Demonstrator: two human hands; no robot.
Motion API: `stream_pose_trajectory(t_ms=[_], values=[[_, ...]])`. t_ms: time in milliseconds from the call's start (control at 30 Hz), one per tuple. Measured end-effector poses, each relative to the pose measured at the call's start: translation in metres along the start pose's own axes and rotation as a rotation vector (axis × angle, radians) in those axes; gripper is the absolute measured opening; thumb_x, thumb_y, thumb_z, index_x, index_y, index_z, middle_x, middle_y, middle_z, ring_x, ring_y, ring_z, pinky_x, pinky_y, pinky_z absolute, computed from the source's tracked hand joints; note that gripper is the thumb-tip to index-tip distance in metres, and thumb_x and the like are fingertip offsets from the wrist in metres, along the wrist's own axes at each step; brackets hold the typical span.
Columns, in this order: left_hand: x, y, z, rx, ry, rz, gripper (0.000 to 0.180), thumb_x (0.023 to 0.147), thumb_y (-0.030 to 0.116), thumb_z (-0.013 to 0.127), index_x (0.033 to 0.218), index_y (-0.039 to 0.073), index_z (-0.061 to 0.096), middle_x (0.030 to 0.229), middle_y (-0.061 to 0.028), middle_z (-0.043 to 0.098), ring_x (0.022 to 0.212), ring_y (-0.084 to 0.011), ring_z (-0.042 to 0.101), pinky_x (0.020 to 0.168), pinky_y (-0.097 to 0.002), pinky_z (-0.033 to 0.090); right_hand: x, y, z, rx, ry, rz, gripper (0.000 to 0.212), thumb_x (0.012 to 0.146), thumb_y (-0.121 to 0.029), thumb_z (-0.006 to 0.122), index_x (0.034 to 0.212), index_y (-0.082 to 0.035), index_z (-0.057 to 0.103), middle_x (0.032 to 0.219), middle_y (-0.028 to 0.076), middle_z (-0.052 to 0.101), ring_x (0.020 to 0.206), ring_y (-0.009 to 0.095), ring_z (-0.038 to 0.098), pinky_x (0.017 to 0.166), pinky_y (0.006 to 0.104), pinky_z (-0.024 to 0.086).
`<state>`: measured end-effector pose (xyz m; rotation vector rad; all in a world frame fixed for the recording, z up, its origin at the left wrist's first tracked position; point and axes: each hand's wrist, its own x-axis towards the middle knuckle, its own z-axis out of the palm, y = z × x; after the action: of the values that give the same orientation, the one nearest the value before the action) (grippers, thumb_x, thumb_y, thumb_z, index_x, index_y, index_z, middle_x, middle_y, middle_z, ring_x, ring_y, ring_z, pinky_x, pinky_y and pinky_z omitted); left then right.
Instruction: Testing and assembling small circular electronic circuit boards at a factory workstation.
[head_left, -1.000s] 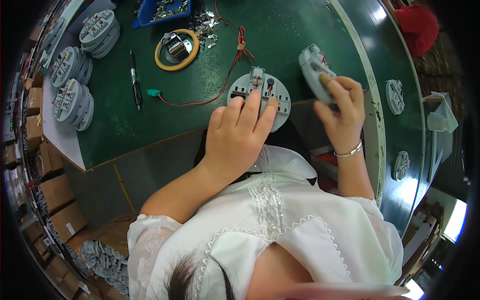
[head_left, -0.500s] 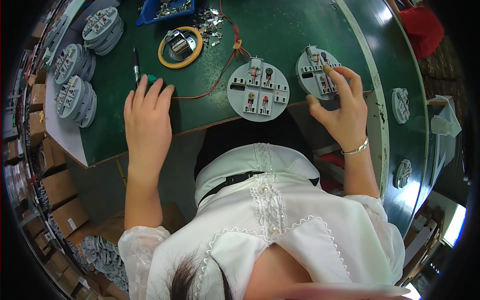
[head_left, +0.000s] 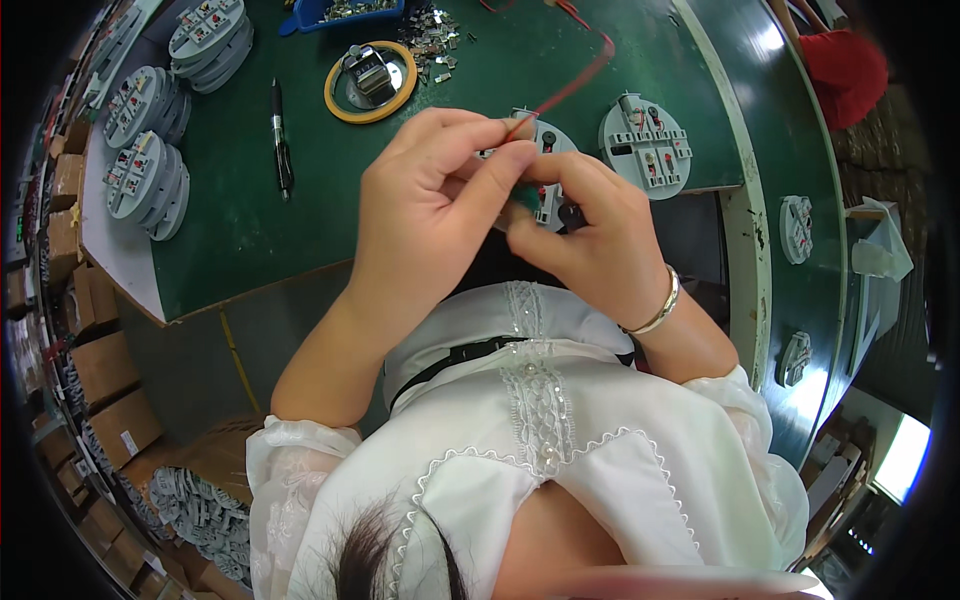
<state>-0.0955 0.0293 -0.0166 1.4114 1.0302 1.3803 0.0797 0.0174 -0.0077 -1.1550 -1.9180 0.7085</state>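
Both my hands meet over the nearer round grey plate (head_left: 551, 133), which carries small components in raised slots and is largely covered by them. My left hand (head_left: 430, 200) is closed, thumb and forefinger pinching the red wire (head_left: 585, 75). My right hand (head_left: 595, 235) curls in from the right, its thumb and fingers round a small green piece (head_left: 527, 195). A dark rounded bit (head_left: 572, 215) shows by the right thumb; its kind is unclear. Just right of them lies a second grey plate (head_left: 646, 148) with similar parts, touched by neither hand.
Stacked grey plates (head_left: 148, 185) stand at the left edge. A pen (head_left: 281, 140), a yellow ring with a metal counter (head_left: 370, 82), loose metal clips (head_left: 432, 40) and a blue tray (head_left: 345, 12) lie on the green table. More plates (head_left: 796, 230) sit on the right-hand bench.
My left hand has moved right from beside the pen, bringing the green piece and red wire. My right hand has left the second plate and closed in beside it.
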Motion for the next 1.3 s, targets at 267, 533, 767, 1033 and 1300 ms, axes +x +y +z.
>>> stream_pose_trajectory(t_ms=[267,533,767,1033,1300], values=[[-0.002,-0.024,-0.021,0.455,-0.222,0.328,0.059,0.087,0.023,0.083,0.136,-0.001,0.060,0.132,-0.0167,0.064,0.115,-0.0284,0.067,0.095,-0.0375,0.055,0.011,0.035,-0.009,-0.010,0.002,0.157,0.023,0.079,-0.004,0.079,0.102,-0.003,0.074,0.092,0.000,0.073,0.068,0.008,0.054,0.058,0.0243,0.044],[-0.032,-0.058,-0.029,0.691,-0.272,0.258,0.104,0.075,0.040,0.089,0.155,0.002,0.035,0.151,-0.0182,0.050,0.141,-0.0384,0.047,0.113,-0.0458,0.044,0.012,0.032,0.006,-0.159,0.005,0.089,0.021,0.080,-0.004,0.079,0.101,-0.002,0.074,0.100,0.006,0.074,0.077,0.015,0.066,0.063,0.0287,0.051],[-0.042,-0.067,-0.039,0.666,-0.242,0.302,0.097,0.077,0.039,0.087,0.153,0.003,0.037,0.143,-0.0235,0.054,0.139,-0.0398,0.049,0.110,-0.0451,0.047,0.013,0.029,0.015,-0.299,-0.022,-0.143,0.017,0.081,-0.002,0.077,0.098,-0.002,0.073,0.099,0.007,0.072,0.073,0.018,0.066,0.062,0.0299,0.052],[-0.049,-0.068,-0.048,0.652,-0.229,0.316,0.101,0.073,0.043,0.089,0.152,0.002,0.040,0.145,-0.0198,0.055,0.137,-0.0376,0.052,0.110,-0.0442,0.047,0.000,0.021,0.026,-0.309,-0.074,-0.050,0.025,0.081,0.004,0.075,0.106,-0.001,0.072,0.100,0.004,0.075,0.073,0.011,0.061,0.061,0.0247,0.046],[-0.054,-0.070,-0.055,0.639,-0.188,0.294,0.104,0.072,0.042,0.090,0.154,0.003,0.039,0.145,-0.0201,0.055,0.136,-0.0375,0.053,0.110,-0.0438,0.047,0.007,0.010,0.052,-0.263,-0.044,0.023,0.023,0.082,0.003,0.073,0.104,0.001,0.069,0.103,0.005,0.076,0.071,0.009,0.059,0.060,0.0240,0.046]])
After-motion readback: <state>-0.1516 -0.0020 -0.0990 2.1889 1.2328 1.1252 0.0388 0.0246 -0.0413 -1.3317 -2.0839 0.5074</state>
